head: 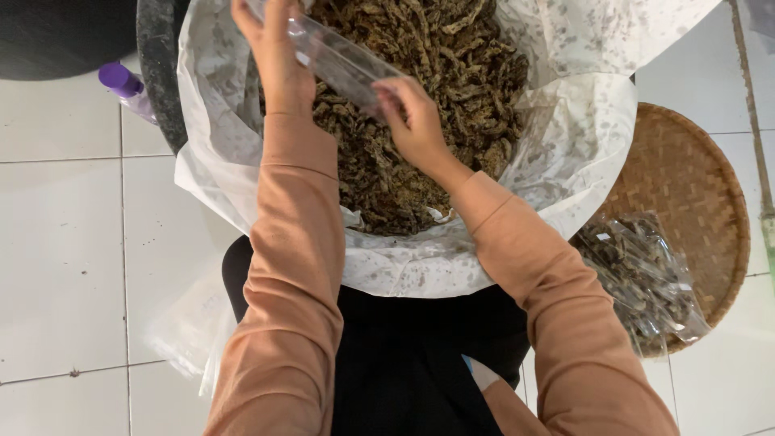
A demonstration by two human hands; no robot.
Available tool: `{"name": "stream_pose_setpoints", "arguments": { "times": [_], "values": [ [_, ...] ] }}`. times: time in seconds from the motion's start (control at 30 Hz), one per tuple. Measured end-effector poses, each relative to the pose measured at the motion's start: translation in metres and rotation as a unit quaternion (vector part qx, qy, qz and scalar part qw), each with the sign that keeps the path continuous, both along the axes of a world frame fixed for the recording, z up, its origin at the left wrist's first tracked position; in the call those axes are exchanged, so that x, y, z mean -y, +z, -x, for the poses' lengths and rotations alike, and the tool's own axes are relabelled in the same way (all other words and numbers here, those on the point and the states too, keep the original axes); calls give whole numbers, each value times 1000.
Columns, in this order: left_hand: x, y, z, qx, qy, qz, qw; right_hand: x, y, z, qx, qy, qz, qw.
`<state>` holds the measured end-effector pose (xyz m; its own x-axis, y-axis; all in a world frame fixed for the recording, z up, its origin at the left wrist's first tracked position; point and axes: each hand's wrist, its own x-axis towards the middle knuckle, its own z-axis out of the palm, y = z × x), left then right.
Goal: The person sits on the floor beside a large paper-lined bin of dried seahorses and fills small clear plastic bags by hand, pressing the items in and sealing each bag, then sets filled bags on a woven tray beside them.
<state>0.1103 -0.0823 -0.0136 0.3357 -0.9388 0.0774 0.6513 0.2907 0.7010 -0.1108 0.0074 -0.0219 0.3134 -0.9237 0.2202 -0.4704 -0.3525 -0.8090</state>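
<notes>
A large tub lined with white plastic (565,153) holds a heap of dark brown dried strips (452,73). Above the heap, both hands hold a clear plastic bag (343,60). My left hand (274,56) grips its upper end near the top edge of the view. My right hand (416,121) pinches the lower end with its fingers, close over the strips. Both arms wear peach-coloured sleeves.
A round woven bamboo tray (702,186) lies on the white tiled floor at the right, with several filled clear packets (646,278) on it. A bottle with a purple cap (125,85) stands at the upper left. Crumpled clear plastic (190,331) lies at the lower left.
</notes>
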Motion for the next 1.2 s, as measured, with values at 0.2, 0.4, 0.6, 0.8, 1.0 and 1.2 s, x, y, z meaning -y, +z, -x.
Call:
{"name": "stream_pose_setpoints", "arguments": {
  "times": [0.2,0.4,0.6,0.8,1.0,1.2],
  "values": [
    [9,-26,-23,-156,52,-61,984,-2,-23,-26,-500,-44,-178,846],
    [15,-34,3,-217,-85,-96,968,19,-53,-19,-541,-45,-114,832],
    [16,-39,13,-231,-133,-84,960,65,-52,29,-358,-75,-141,920],
    [29,-51,19,-288,-122,-249,917,84,37,99,47,-78,-256,962],
    [25,-58,20,-304,-133,-207,920,64,108,135,471,113,-149,862],
    [16,-48,33,-253,-152,-265,918,60,113,128,392,273,-168,862]
  ]
}}
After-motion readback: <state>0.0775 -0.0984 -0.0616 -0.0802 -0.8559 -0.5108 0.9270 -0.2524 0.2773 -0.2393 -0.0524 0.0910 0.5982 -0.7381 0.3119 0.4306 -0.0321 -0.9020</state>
